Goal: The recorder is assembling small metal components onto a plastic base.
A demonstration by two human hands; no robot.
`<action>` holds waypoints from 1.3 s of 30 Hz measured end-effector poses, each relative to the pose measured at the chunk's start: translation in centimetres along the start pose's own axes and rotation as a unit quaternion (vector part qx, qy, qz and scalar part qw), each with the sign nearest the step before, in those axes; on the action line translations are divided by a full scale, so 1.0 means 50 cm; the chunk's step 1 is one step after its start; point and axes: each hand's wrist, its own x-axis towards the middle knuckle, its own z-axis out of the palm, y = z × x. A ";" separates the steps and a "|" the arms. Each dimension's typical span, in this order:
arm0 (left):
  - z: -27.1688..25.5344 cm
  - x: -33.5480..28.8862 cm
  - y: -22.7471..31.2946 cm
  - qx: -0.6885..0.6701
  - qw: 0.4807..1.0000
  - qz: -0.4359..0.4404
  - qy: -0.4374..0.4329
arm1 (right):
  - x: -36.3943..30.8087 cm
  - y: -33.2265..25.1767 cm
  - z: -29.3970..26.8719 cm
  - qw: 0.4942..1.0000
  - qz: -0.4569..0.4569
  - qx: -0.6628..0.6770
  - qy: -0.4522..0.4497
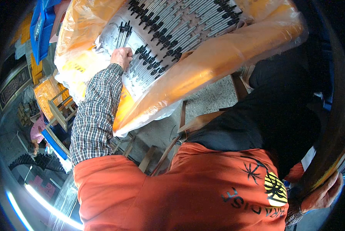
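Note:
My left hand point(121, 57) is closed around the lower part of a small bundle of thin metal rods with black ends point(123, 35). The bundle stands over pale printed sheeting inside an orange crate point(207, 75) covered with clear plastic. Beside that hand, more rods of the same kind point(149, 63) lie in rows, their black fittings side by side. Further rows point(180, 29) fill the middle and far part of the crate. At the lower right rim, my right hand point(323, 195) is beside a dark brown edge, away from the crate. Its fingertips are hard to make out.
A blue bin point(41, 30) stands at the upper left. Below it are a wooden stool point(61, 111) and yellow crates point(47, 96). Another person point(38, 129) in a striped top is at the far left. Wooden bars point(147, 158) stand under the crate.

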 end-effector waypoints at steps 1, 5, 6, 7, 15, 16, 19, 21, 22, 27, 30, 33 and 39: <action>-0.004 -0.004 0.001 0.027 0.999 0.017 0.007 | 0.002 -0.001 0.000 1.000 0.000 0.010 -0.003; 0.014 0.009 0.001 0.045 0.997 0.055 0.025 | 0.022 0.033 -0.025 0.998 -0.054 -0.008 -0.032; 0.015 0.008 0.007 0.058 0.995 0.070 0.030 | 0.026 0.032 -0.030 0.998 -0.057 -0.012 -0.034; 0.017 0.008 0.014 0.070 0.993 0.086 0.036 | 0.029 0.030 -0.034 0.997 -0.059 -0.016 -0.036; 0.004 -0.001 -0.006 0.022 0.998 0.037 0.039 | 0.011 -0.010 -0.007 0.999 -0.014 -0.036 -0.008; 0.003 0.004 -0.009 0.024 0.998 0.038 0.045 | 0.005 -0.004 -0.004 0.999 -0.019 -0.040 -0.007; -0.001 0.009 -0.003 0.030 0.984 0.014 0.175 | 0.010 0.035 -0.025 0.998 -0.008 0.033 -0.058; -0.002 0.015 -0.005 0.053 0.977 0.004 0.206 | 0.010 0.038 -0.032 0.998 -0.018 0.018 -0.054; -0.003 0.017 -0.006 0.074 0.969 -0.008 0.234 | 0.011 0.038 -0.034 0.998 -0.028 0.001 -0.053; -0.011 0.019 0.015 0.085 0.964 -0.036 0.248 | 0.021 0.026 -0.045 0.998 -0.039 -0.025 -0.045; -0.010 0.032 0.020 0.085 0.961 -0.031 0.260 | 0.021 0.047 -0.051 0.997 -0.054 -0.031 -0.055; -0.020 0.034 0.022 0.093 0.964 -0.036 0.246 | 0.015 0.050 -0.044 0.997 -0.053 -0.023 -0.055; -0.022 0.039 0.028 0.083 0.968 -0.043 0.233 | 0.015 0.035 -0.047 0.997 -0.038 -0.028 -0.059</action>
